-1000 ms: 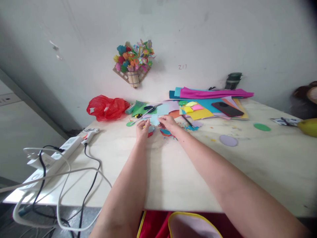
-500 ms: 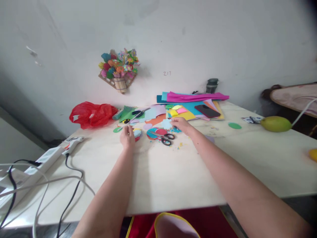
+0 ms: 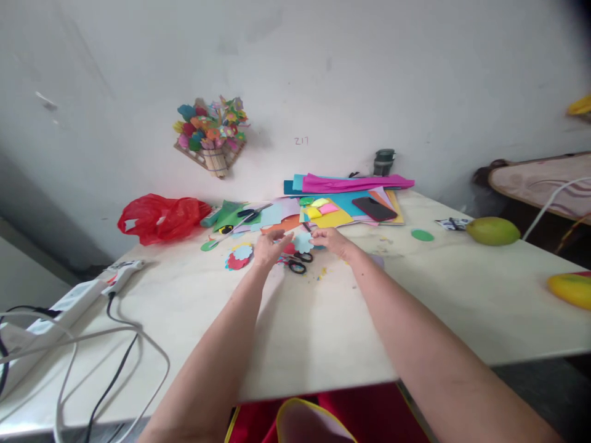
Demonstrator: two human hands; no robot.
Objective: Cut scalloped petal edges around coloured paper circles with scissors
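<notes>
My right hand [image 3: 333, 242] pinches the edge of a light blue scalloped paper cutout [image 3: 303, 243], held just over the table. On its other side is my left hand [image 3: 271, 247], fingers stretched towards the cutout and apart, with nothing visible in them. I cannot tell whether they touch it. Beneath the hands lie scissors [image 3: 297, 267] with black handles, their blades mostly hidden by the left hand. A red paper piece [image 3: 289, 248] shows partly behind the cutout. Left of my left hand rests a small pile of scalloped cutouts [image 3: 238, 261] in red, blue and yellow.
Coloured sheets [image 3: 351, 206] and a phone [image 3: 374, 209] lie at the back. A red plastic bag [image 3: 161, 216] and a second pair of scissors [image 3: 249, 215] are back left. A power strip [image 3: 83, 298] with cables lies left; a mango [image 3: 493, 231] sits right.
My left hand has left the pile of cutouts and moved right, its fingers spreading beside the light blue cutout. My right hand still holds that cutout, now lower and nearer the scissors. The view has turned slightly right.
</notes>
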